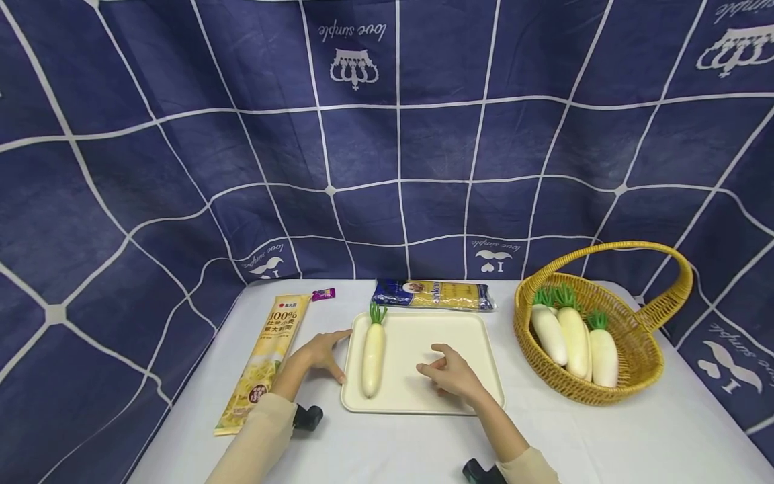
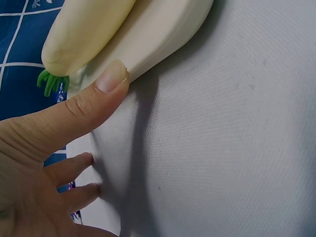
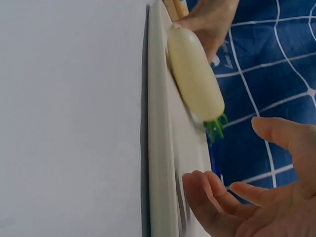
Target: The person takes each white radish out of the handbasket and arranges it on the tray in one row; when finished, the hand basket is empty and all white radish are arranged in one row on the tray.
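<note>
A white radish (image 1: pixel 373 359) with short green leaves lies lengthwise along the left side of a cream tray (image 1: pixel 423 400). My left hand (image 1: pixel 320 353) is at the tray's left edge, thumb and fingers spread. In the left wrist view its thumb (image 2: pixel 106 86) lies right at the tray's rim, below the radish (image 2: pixel 84 34). Over the tray's right half hovers my right hand (image 1: pixel 452 375), holding nothing. Its fingers (image 3: pixel 202 197) are loosely bent and apart from the thumb in the right wrist view.
On the right stands a yellow wicker basket (image 1: pixel 650 363) with several white radishes (image 1: pixel 605 356). A yellow noodle packet (image 1: pixel 266 363) lies left of the tray, a blue-and-yellow pasta packet (image 1: pixel 432 294) behind it. A small purple packet (image 1: pixel 323 294) sits at the back left, before a blue checked curtain (image 1: pixel 435 148).
</note>
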Tool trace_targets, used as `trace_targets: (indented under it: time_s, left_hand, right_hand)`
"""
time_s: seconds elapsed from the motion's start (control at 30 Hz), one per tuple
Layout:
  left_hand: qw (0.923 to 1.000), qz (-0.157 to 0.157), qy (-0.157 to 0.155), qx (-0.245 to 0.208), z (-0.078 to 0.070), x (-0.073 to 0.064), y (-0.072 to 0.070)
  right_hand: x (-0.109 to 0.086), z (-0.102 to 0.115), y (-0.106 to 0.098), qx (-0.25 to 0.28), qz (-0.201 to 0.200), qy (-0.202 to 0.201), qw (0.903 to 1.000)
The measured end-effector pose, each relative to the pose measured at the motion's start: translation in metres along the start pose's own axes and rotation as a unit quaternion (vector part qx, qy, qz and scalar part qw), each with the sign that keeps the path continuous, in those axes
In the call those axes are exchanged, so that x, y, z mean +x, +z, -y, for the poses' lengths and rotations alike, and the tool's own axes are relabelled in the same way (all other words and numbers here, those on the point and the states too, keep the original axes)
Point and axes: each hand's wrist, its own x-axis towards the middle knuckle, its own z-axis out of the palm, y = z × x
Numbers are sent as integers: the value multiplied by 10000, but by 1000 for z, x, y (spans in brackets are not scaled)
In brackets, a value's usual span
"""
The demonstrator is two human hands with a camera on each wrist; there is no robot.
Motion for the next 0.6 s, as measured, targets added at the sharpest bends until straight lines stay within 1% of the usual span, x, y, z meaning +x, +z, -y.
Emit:
trace_targets:
  time_s: [0.17,0.4,0.6]
  left_hand:
    - [10000,-3,-18,-10,2,2,1]
    - [10000,6,-40,8,1,2,0]
    - [10000,23,-32,8,0,2,0]
  right_hand:
    - [-12,-8,-19,-3,6,-27,10000]
    - [-26,-17,-48,359,264,-122,9989]
    - [-40,-23,-76,524,385,-359,9972]
